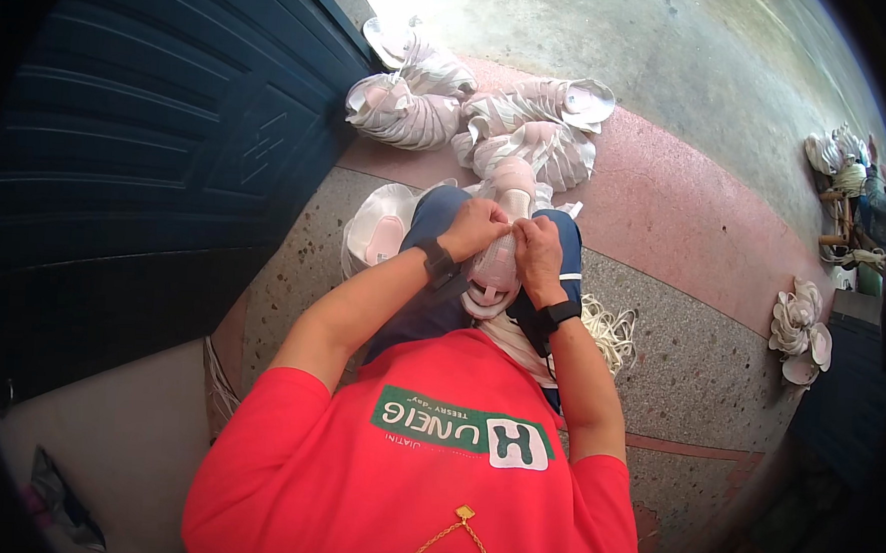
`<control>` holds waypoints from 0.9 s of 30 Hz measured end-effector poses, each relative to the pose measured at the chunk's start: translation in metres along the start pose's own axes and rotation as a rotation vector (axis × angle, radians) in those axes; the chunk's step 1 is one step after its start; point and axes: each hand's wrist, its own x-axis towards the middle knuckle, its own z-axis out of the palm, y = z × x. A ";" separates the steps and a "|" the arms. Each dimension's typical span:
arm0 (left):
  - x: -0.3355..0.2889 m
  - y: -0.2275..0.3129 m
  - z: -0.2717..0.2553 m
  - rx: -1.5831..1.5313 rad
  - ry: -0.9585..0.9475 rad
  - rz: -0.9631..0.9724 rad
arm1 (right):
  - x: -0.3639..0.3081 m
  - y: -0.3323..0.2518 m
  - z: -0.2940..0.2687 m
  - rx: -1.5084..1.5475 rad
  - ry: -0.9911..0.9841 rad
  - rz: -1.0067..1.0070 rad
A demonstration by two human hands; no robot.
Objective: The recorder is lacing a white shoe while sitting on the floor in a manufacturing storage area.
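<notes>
A pale pink shoe upper (493,271) lies lengthwise between my knees, its heel opening toward me. Over its middle, my left hand (473,230) and my right hand (537,258) meet, fingertips pinched close together. A small whitish bit shows at the fingertips, but it is too small to name. Both hands are closed. Beside my right thigh hangs or lies a bunch of loose cream-white shoelaces (610,333). Close to my left knee rests another pale upper with a pink inside (383,238).
Ahead on the floor sit stacked bundles of pale shoe uppers (411,115) and more bundles (540,146). A dark blue panelled door (171,112) stands close on the left. Further bundles (799,325) lie at the far right, near a wooden-framed rack (839,217).
</notes>
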 end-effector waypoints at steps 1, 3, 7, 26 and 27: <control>-0.003 -0.001 0.000 0.011 0.013 0.033 | -0.001 -0.003 -0.001 -0.029 -0.004 -0.024; -0.006 -0.002 0.000 0.065 0.040 0.164 | 0.000 -0.005 -0.004 -0.091 -0.012 -0.068; 0.000 0.002 -0.005 0.203 0.003 0.378 | 0.008 -0.008 0.002 -0.042 -0.050 -0.210; -0.043 -0.065 -0.280 0.614 0.182 0.067 | -0.070 0.102 -0.184 0.826 -0.032 0.573; -0.059 -0.068 -0.322 0.363 0.302 -0.083 | -0.087 0.125 -0.216 1.014 0.138 0.589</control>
